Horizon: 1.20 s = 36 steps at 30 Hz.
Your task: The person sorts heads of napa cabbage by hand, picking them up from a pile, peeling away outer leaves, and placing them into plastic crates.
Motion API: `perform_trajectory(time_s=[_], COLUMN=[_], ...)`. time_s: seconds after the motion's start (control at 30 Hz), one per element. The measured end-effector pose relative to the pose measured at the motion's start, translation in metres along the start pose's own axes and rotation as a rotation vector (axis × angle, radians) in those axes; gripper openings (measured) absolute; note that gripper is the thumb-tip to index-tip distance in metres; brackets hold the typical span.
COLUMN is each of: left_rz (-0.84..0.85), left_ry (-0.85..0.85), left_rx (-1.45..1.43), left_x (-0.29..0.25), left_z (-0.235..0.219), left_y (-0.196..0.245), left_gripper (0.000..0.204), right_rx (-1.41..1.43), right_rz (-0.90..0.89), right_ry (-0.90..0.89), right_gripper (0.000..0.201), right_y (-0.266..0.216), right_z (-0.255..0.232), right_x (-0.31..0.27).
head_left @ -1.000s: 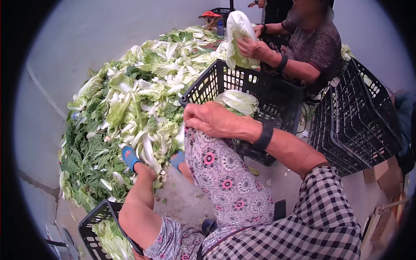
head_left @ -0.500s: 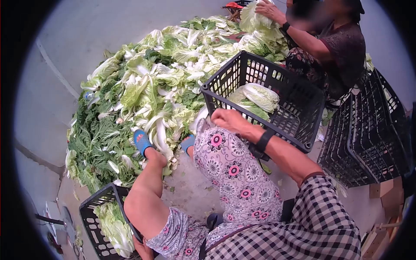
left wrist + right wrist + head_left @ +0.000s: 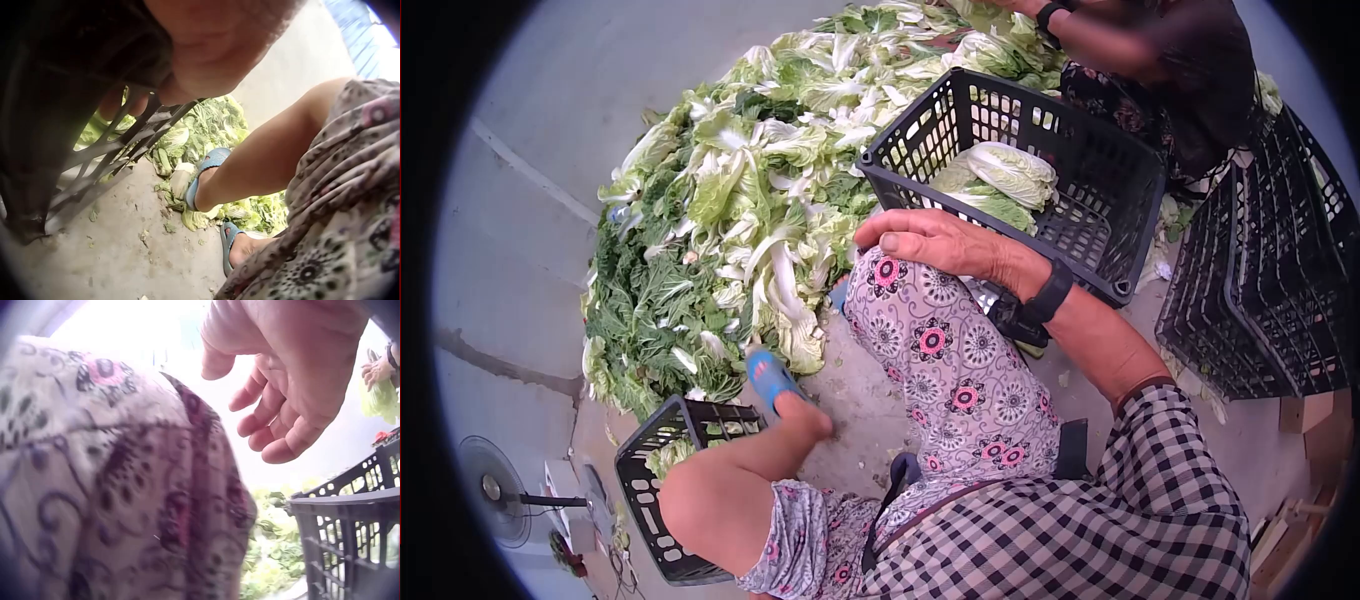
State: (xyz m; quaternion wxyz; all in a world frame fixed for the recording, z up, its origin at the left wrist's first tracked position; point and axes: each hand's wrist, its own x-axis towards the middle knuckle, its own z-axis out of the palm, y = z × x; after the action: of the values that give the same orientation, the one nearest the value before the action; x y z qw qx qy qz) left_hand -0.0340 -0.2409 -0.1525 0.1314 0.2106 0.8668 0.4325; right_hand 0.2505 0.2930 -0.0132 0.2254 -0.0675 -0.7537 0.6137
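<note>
My right hand [image 3: 945, 242] is over the raised knee of the patterned trousers [image 3: 935, 345]. In the right wrist view its fingers are loosely bent, with nothing between them, apart from the cloth. My left hand [image 3: 219, 44] grips the upper edge of a small black crate [image 3: 94, 150], fingertips curled past the rim; in the head view this hand is hidden behind the left leg. That crate stands beside the leg with pale green Chinese cabbage [image 3: 670, 457] in it. Beyond the right knee, a large black crate [image 3: 1110, 280] holds Chinese cabbages [image 3: 1012, 173].
A broad heap of cabbage leaves [image 3: 750, 190] covers the floor ahead. Another person [image 3: 1160, 90] sits behind the large crate. Stacked black crates [image 3: 1260, 270] stand at right; a fan [image 3: 492, 488] is at lower left.
My right hand has let go of the trouser cloth it pinched at the knee. The left foot has drawn back from the leaves. The other person's cabbage has left the head view.
</note>
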Motion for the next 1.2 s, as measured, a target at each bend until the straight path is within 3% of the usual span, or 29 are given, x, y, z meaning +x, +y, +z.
perform_trajectory(time_s=[0.13,0.17,0.23,0.27,0.3,0.43,0.53,0.57,0.6,0.63,0.7,0.8,0.83,0.87,0.93,0.97,1.0,1.03,1.13,1.2], left_rz=[-0.003,-0.003,0.004,0.007,0.010,0.028,0.037,0.050,-0.007,0.098,0.062,0.115,0.064,0.120,0.036,0.000,-0.017,0.075,-0.054,-0.103], left_ry=[-0.016,-0.020,-0.033,-0.038,-0.043,-0.067,-0.097,-0.057,0.001,-0.028,0.018,0.030,-0.024,-0.036,0.006,0.024,0.029,0.024,0.141,0.137], left_rx=[0.000,-0.001,-0.003,-0.012,-0.023,-0.084,-0.092,-0.046,-0.126,0.000,0.194,0.184,0.170,0.067,-0.032,-0.035,0.013,0.241,0.040,-0.014], left_x=[-0.005,-0.004,-0.003,-0.002,-0.002,0.002,0.018,0.015,0.007,0.000,-0.005,-0.008,-0.002,0.002,0.002,0.004,0.003,-0.005,0.003,0.001], left_z=[-0.001,-0.002,-0.001,-0.001,-0.001,-0.001,-0.002,0.001,0.004,0.001,0.003,0.002,-0.001,-0.002,-0.002,-0.001,0.000,-0.001,0.006,0.007], left_y=[-0.002,-0.002,-0.003,-0.005,-0.008,-0.024,-0.042,-0.019,0.006,0.028,0.048,0.048,0.033,0.016,-0.002,-0.008,-0.009,0.013,0.001,0.002], left_gripper=[0.042,0.042,0.041,0.041,0.041,0.040,0.040,0.042,0.043,0.044,0.045,0.046,0.047,0.049,0.050,0.051,0.051,0.050,0.039,0.035], right_rx=[0.008,-0.092,-0.023,0.034,-0.108,-0.333,-0.457,-0.475,-0.445,-0.421,-0.088,0.316,0.334,0.357,0.373,0.387,0.395,0.399,0.263,0.108], right_rz=[0.104,0.085,0.080,-0.008,0.023,-0.128,-0.100,-0.089,-0.109,-0.130,-0.120,-0.245,-0.315,-0.381,-0.590,-0.742,-0.794,-0.842,-0.764,-0.806], right_ry=[-0.075,-0.027,0.014,-0.030,-0.200,-0.147,-0.142,-0.160,-0.217,-0.268,-0.343,-0.569,-0.672,-0.778,-0.705,-0.566,-0.483,-0.395,-0.335,-0.281], right_gripper=[0.046,0.046,0.045,0.044,0.046,0.053,0.052,0.053,0.056,0.061,0.068,0.073,0.070,0.068,0.062,0.059,0.059,0.059,0.056,0.051], right_y=[-0.008,-0.011,-0.022,-0.018,-0.023,-0.049,-0.082,-0.091,-0.100,-0.111,-0.126,-0.149,-0.158,-0.167,-0.166,-0.156,-0.151,-0.148,-0.149,-0.143], right_z=[0.001,0.000,0.002,0.012,0.021,0.027,0.024,0.026,0.024,0.019,0.027,0.062,0.067,0.071,0.081,0.096,0.101,0.106,0.093,0.082], right_x=[0.009,0.012,0.014,0.014,0.012,-0.009,-0.020,-0.024,-0.029,-0.032,-0.039,-0.042,-0.037,-0.032,-0.030,-0.032,-0.035,-0.037,-0.037,-0.029])
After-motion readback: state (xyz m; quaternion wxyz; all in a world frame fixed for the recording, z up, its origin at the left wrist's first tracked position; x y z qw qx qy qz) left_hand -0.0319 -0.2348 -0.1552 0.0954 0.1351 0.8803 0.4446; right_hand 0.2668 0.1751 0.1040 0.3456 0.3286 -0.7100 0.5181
